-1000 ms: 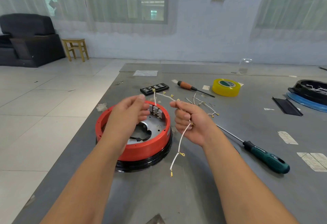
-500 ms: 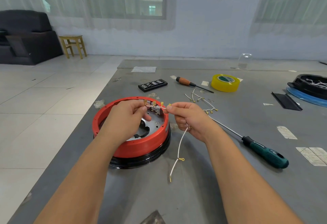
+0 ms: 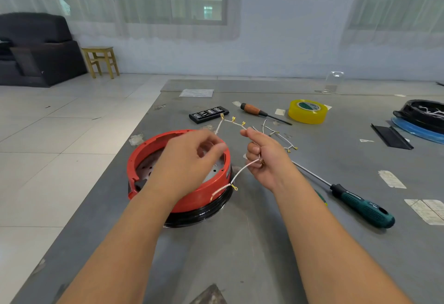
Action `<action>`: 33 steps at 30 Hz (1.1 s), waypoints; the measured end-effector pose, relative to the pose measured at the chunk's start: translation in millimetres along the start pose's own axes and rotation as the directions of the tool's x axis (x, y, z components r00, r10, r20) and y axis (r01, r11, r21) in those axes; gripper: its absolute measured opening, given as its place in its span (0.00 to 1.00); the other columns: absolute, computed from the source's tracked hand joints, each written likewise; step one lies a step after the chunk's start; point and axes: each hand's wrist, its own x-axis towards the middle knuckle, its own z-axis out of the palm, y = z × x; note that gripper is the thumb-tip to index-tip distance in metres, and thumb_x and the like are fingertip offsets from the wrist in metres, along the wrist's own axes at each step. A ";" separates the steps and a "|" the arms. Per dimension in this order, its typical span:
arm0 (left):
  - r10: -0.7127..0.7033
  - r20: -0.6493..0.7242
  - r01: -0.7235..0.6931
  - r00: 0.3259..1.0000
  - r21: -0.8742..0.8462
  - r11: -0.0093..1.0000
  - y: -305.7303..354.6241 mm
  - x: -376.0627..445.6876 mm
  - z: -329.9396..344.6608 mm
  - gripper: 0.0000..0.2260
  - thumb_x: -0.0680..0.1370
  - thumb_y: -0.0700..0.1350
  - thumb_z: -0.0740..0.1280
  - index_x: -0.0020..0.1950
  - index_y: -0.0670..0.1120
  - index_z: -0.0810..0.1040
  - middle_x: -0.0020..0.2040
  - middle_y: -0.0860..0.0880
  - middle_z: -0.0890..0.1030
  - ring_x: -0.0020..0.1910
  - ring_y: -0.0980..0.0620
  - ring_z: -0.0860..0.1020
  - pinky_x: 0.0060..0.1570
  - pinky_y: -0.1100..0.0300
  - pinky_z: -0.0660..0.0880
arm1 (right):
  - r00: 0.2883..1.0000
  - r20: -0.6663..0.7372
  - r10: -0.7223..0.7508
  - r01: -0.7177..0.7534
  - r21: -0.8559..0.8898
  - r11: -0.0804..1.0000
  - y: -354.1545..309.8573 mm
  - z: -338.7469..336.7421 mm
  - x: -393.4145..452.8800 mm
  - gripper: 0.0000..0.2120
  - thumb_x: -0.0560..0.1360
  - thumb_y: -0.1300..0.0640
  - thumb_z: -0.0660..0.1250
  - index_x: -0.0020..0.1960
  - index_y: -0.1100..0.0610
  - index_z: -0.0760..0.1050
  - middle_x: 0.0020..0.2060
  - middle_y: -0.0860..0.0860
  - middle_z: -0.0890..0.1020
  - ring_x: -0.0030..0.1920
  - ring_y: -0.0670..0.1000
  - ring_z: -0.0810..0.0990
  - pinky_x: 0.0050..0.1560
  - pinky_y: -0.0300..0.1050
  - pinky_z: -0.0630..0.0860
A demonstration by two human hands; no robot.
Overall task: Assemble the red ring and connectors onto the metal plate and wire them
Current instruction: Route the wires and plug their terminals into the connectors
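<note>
1. The right hand (image 3: 265,159) pinched the white wire (image 3: 242,171) between thumb and curled fingers; one end ran up toward 11 o'clock with small brass terminals (image 3: 233,119), the other hung down toward 7 o'clock.
2. The left hand (image 3: 192,162) held its fingers curled above the red ring (image 3: 201,195). The wire's upper end came down to its fingertips, but I could not tell if they gripped it.
3. The red ring sat on a black base (image 3: 204,215) at the table's (image 3: 240,255) left edge, with the metal plate (image 3: 149,167) inside it.
4. At 3 o'clock from the ring lay a green-handled screwdriver (image 3: 360,205).
5. At 12 to 1 o'clock lay a black bit case (image 3: 208,114), an orange-handled screwdriver (image 3: 254,110), yellow tape (image 3: 308,111) and loose wires (image 3: 278,135).
</note>
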 end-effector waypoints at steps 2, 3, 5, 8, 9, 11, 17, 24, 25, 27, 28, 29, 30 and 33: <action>-0.031 0.173 0.039 0.984 -0.045 0.998 6.1 -1.9 2.3 0.05 0.80 0.57 0.71 0.51 0.57 0.84 0.42 0.58 0.84 0.42 0.58 0.79 0.46 0.61 0.75 | 0.999 -0.050 -0.005 0.009 0.081 0.997 1.3 1.4 1.4 0.08 0.83 0.52 0.66 0.52 0.56 0.80 0.23 0.46 0.67 0.20 0.44 0.61 0.19 0.35 0.56; -0.040 0.226 0.047 0.973 -0.025 0.999 7.2 -2.2 2.8 0.07 0.79 0.58 0.72 0.52 0.57 0.83 0.42 0.58 0.84 0.40 0.59 0.78 0.45 0.61 0.75 | 0.997 -0.075 -0.005 0.013 0.111 0.994 1.9 1.8 1.9 0.08 0.83 0.52 0.66 0.52 0.56 0.80 0.23 0.46 0.67 0.20 0.44 0.60 0.18 0.35 0.57; -0.055 0.271 0.059 0.961 -0.005 0.998 6.4 -2.4 1.7 0.08 0.78 0.59 0.73 0.51 0.57 0.83 0.40 0.57 0.84 0.37 0.61 0.77 0.43 0.61 0.74 | 0.992 -0.123 -0.009 0.028 0.160 0.987 3.7 3.0 3.1 0.08 0.83 0.52 0.65 0.52 0.56 0.79 0.24 0.46 0.67 0.20 0.44 0.60 0.19 0.36 0.57; -0.071 0.275 0.077 0.959 -0.011 0.997 -1.9 0.8 -5.2 0.03 0.79 0.52 0.74 0.47 0.56 0.86 0.37 0.54 0.84 0.35 0.60 0.79 0.44 0.57 0.77 | 0.982 -0.186 -0.021 0.060 0.208 0.976 6.5 5.3 4.9 0.09 0.84 0.51 0.65 0.55 0.56 0.78 0.24 0.46 0.69 0.21 0.43 0.61 0.19 0.36 0.59; -0.080 0.285 0.085 0.955 -0.006 0.996 -5.5 1.7 -7.8 0.03 0.80 0.51 0.74 0.47 0.56 0.86 0.36 0.55 0.84 0.34 0.60 0.79 0.42 0.58 0.78 | 0.979 -0.201 -0.023 0.066 0.210 0.976 7.5 6.2 5.4 0.10 0.84 0.50 0.65 0.56 0.56 0.78 0.24 0.46 0.70 0.21 0.43 0.62 0.19 0.36 0.60; -0.102 0.273 0.101 0.956 0.019 0.995 -13.2 3.6 -10.5 0.05 0.81 0.48 0.72 0.47 0.56 0.86 0.35 0.57 0.85 0.32 0.62 0.79 0.34 0.66 0.74 | 0.976 -0.216 -0.027 0.069 0.189 0.979 9.3 8.7 6.6 0.12 0.83 0.49 0.65 0.57 0.56 0.79 0.26 0.47 0.73 0.22 0.43 0.65 0.20 0.36 0.62; -0.135 0.073 0.135 0.988 0.003 0.991 -27.8 5.1 -5.6 0.10 0.85 0.42 0.66 0.50 0.53 0.84 0.37 0.55 0.84 0.34 0.61 0.79 0.34 0.70 0.70 | 0.989 -0.092 -0.116 0.118 0.018 0.993 9.7 17.3 6.2 0.18 0.81 0.42 0.66 0.59 0.56 0.80 0.41 0.52 0.87 0.32 0.45 0.80 0.32 0.36 0.75; -0.161 0.109 0.157 0.981 0.041 0.987 -32.1 4.9 -2.8 0.15 0.85 0.36 0.61 0.55 0.53 0.83 0.38 0.59 0.80 0.34 0.68 0.77 0.32 0.74 0.69 | 0.976 0.068 -0.207 0.218 -0.288 0.932 16.6 23.8 3.5 0.08 0.79 0.56 0.72 0.55 0.59 0.83 0.36 0.50 0.86 0.30 0.41 0.76 0.30 0.33 0.71; -0.151 0.121 0.150 0.981 0.018 0.989 -32.3 4.6 -4.5 0.14 0.85 0.37 0.63 0.55 0.55 0.82 0.39 0.57 0.81 0.36 0.66 0.79 0.34 0.70 0.73 | 0.978 0.042 -0.204 0.207 -0.293 0.933 16.2 24.3 3.9 0.07 0.80 0.57 0.72 0.55 0.59 0.83 0.36 0.52 0.86 0.29 0.42 0.76 0.30 0.34 0.72; -0.152 0.136 0.153 0.979 -0.002 0.988 -32.9 4.9 -10.1 0.14 0.83 0.38 0.67 0.53 0.59 0.79 0.45 0.56 0.83 0.40 0.61 0.82 0.43 0.59 0.81 | 0.985 0.003 -0.174 0.169 -0.247 0.954 14.6 23.6 5.2 0.07 0.80 0.59 0.72 0.55 0.61 0.81 0.36 0.53 0.86 0.29 0.43 0.76 0.30 0.36 0.73; -0.155 0.137 0.153 0.978 0.026 0.988 -33.9 5.3 -13.8 0.14 0.81 0.38 0.70 0.52 0.60 0.78 0.47 0.57 0.83 0.42 0.60 0.83 0.45 0.59 0.81 | 0.987 -0.002 -0.163 0.158 -0.232 0.960 14.1 23.4 5.8 0.07 0.80 0.59 0.71 0.56 0.62 0.81 0.35 0.53 0.85 0.29 0.44 0.76 0.30 0.36 0.73; -0.158 0.135 0.149 0.978 0.070 0.986 -35.3 5.5 -17.9 0.15 0.80 0.38 0.71 0.53 0.60 0.78 0.49 0.58 0.83 0.43 0.60 0.82 0.46 0.61 0.79 | 0.987 -0.003 -0.161 0.156 -0.231 0.960 13.8 23.1 6.0 0.07 0.80 0.60 0.71 0.56 0.62 0.81 0.35 0.53 0.85 0.29 0.44 0.76 0.31 0.36 0.73; -0.162 0.135 0.148 0.978 0.106 0.983 -36.5 5.9 -22.1 0.15 0.79 0.39 0.73 0.54 0.60 0.78 0.49 0.59 0.82 0.44 0.60 0.80 0.47 0.63 0.77 | 0.987 -0.004 -0.162 0.157 -0.238 0.958 14.0 23.0 6.2 0.07 0.80 0.60 0.71 0.55 0.62 0.81 0.34 0.53 0.85 0.29 0.44 0.76 0.31 0.36 0.73; -0.169 0.135 0.143 0.976 0.184 0.972 -39.9 6.5 -35.1 0.14 0.77 0.43 0.76 0.57 0.57 0.79 0.47 0.59 0.82 0.44 0.61 0.77 0.42 0.71 0.69 | 0.987 -0.010 -0.163 0.155 -0.260 0.953 14.4 24.3 6.7 0.05 0.80 0.60 0.71 0.54 0.60 0.81 0.35 0.52 0.84 0.30 0.44 0.76 0.32 0.37 0.73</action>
